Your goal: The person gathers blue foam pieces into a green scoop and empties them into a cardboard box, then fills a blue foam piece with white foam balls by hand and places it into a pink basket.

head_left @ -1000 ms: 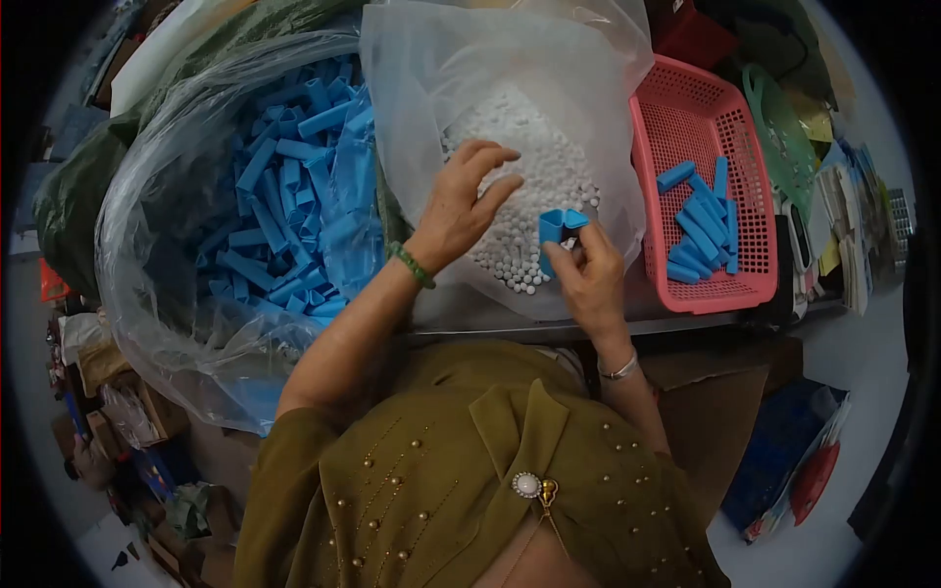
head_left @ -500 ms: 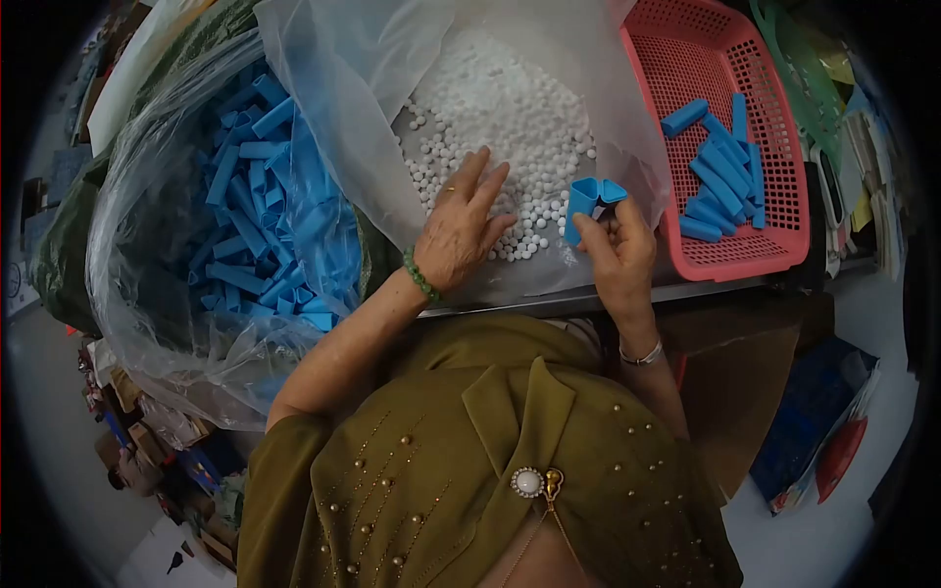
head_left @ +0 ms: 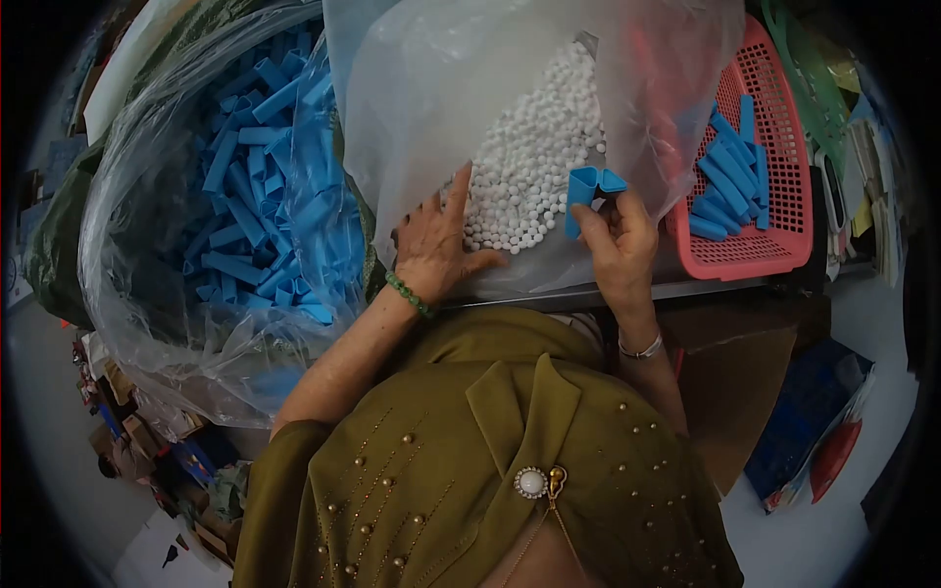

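Between the thumb and fingers of my right hand (head_left: 627, 245) is a small blue three-sided container (head_left: 580, 204), held upright with its hinged triangular cap open. My left hand (head_left: 431, 250) lies with fingers spread at the left edge of a heap of small white balls (head_left: 534, 147), against the clear plastic bag (head_left: 421, 98) they lie on. Its thumb points right, just below the balls. Nothing shows in its grasp. The inside of the blue container is too dark to make out.
On the left, a large clear bag (head_left: 127, 265) holds many blue containers (head_left: 235, 167). To the right stands a pink perforated basket (head_left: 750, 263) with several blue containers (head_left: 730, 171) in it. The metal table edge (head_left: 559, 301) runs in front of my body.
My left hand has moved left and its fingers have spread against the bag. The balls have shifted into a narrower heap, and the bag now overlaps the basket's left side. My right hand keeps its hold.
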A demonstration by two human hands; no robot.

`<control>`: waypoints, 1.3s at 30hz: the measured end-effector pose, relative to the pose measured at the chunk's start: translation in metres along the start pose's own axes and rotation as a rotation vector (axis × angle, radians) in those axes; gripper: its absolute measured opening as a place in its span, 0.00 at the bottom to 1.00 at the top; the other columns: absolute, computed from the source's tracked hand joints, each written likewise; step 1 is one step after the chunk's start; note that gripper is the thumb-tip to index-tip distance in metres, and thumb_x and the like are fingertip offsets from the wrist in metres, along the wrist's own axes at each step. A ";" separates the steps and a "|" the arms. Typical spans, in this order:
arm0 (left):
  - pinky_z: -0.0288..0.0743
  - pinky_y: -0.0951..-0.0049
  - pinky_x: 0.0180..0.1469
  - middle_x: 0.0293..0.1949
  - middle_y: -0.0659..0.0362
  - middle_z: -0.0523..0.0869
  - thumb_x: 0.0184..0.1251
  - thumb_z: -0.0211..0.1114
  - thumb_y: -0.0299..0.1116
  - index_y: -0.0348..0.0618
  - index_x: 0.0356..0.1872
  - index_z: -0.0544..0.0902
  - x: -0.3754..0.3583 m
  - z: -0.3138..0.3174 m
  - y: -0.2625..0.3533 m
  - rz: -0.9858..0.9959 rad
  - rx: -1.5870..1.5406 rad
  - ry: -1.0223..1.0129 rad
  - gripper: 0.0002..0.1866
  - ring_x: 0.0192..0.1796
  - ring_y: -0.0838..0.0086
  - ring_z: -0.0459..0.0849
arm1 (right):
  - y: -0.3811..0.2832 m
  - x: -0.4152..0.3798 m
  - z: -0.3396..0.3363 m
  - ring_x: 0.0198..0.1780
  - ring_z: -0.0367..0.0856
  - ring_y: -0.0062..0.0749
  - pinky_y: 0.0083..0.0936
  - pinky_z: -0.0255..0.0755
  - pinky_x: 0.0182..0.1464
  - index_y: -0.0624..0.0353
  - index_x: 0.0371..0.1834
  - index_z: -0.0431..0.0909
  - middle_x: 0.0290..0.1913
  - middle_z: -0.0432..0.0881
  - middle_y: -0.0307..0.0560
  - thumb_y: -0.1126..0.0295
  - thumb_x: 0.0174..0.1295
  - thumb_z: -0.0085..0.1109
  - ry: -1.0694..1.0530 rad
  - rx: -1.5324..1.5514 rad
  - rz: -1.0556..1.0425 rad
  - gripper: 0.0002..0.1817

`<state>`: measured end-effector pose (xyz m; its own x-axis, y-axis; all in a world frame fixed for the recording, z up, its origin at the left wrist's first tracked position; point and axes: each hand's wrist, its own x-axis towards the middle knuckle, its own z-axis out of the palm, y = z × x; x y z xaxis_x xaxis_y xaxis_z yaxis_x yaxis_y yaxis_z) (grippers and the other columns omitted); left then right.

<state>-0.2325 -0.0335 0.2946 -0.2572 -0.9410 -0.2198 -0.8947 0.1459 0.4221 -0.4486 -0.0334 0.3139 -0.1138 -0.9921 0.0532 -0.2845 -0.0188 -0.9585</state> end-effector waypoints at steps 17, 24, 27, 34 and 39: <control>0.39 0.41 0.69 0.72 0.40 0.51 0.65 0.58 0.50 0.39 0.72 0.53 0.066 0.008 -0.025 -0.099 -0.110 0.437 0.41 0.73 0.44 0.47 | 0.001 0.001 0.001 0.20 0.66 0.22 0.22 0.62 0.23 0.65 0.36 0.73 0.26 0.71 0.42 0.74 0.54 0.65 0.017 0.008 0.024 0.11; 0.48 0.51 0.69 0.67 0.36 0.58 0.64 0.61 0.44 0.32 0.68 0.57 0.069 0.030 -0.017 -0.106 -0.080 0.504 0.38 0.68 0.43 0.57 | -0.002 0.004 -0.002 0.20 0.66 0.21 0.22 0.62 0.23 0.65 0.37 0.73 0.26 0.71 0.42 0.74 0.54 0.64 -0.005 0.037 -0.015 0.11; 0.51 0.50 0.68 0.65 0.37 0.62 0.64 0.61 0.42 0.35 0.66 0.63 0.055 0.017 0.013 0.136 -0.331 0.455 0.33 0.66 0.44 0.61 | -0.001 0.004 -0.005 0.20 0.66 0.21 0.22 0.62 0.23 0.65 0.38 0.73 0.26 0.71 0.42 0.74 0.54 0.64 0.011 0.054 -0.023 0.12; 0.61 0.57 0.64 0.59 0.38 0.70 0.64 0.60 0.36 0.34 0.61 0.68 0.114 -0.003 -0.038 -0.014 -0.106 0.582 0.27 0.62 0.46 0.66 | -0.003 0.001 -0.004 0.20 0.63 0.22 0.22 0.61 0.23 0.65 0.37 0.74 0.26 0.70 0.42 0.74 0.54 0.64 0.015 0.010 0.000 0.11; 0.60 0.57 0.65 0.60 0.39 0.67 0.64 0.61 0.38 0.34 0.62 0.68 0.070 0.028 -0.013 0.135 -0.263 0.568 0.28 0.63 0.46 0.65 | 0.003 0.002 0.000 0.21 0.64 0.22 0.22 0.61 0.23 0.65 0.37 0.74 0.25 0.69 0.42 0.75 0.54 0.64 0.017 -0.003 -0.017 0.11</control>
<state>-0.2494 -0.0922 0.2491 -0.0631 -0.9451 0.3207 -0.7297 0.2629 0.6312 -0.4497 -0.0357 0.3110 -0.1246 -0.9894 0.0745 -0.2898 -0.0355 -0.9564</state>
